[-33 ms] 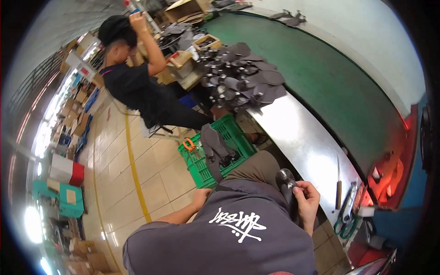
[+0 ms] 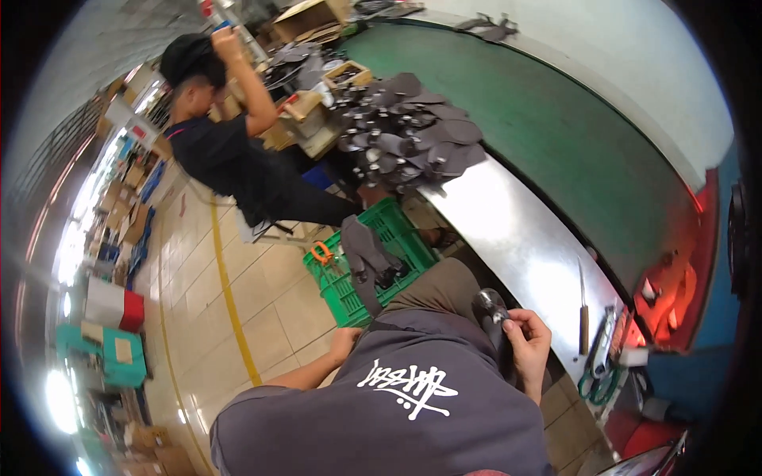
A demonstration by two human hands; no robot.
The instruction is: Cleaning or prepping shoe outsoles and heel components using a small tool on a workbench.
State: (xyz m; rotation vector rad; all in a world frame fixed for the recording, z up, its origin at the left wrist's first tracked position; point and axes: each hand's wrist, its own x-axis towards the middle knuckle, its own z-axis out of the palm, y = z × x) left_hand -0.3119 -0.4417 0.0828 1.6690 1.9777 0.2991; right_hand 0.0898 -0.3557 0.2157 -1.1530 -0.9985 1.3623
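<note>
My right hand (image 2: 530, 345) grips a dark shoe part (image 2: 494, 317) with a glossy rounded end, thumb and fingers pinched on its edge beside my right thigh. My left hand (image 2: 344, 343) is low at my left side, next to the green plastic crate (image 2: 321, 289); its fingers are hidden behind my shirt and leg. Several dark grey sole-shaped pieces (image 2: 367, 250) lie across the crate, one long end hanging toward my lap. An orange-handled tool (image 2: 321, 252) rests at the crate's left side.
A heap of grey soles (image 2: 421, 131) covers the far end of the metal ledge (image 2: 508, 214) beside a green belt (image 2: 556, 135). A thin wooden-handled tool (image 2: 584, 329) and green-handled scissors (image 2: 599, 385) lie at right, near a red-lit area (image 2: 667, 305). A co-worker (image 2: 230, 159) sits far left.
The scene has shifted slightly to the left in the view. Both hands keep nearly the same pose, the right still holding the shoe part.
</note>
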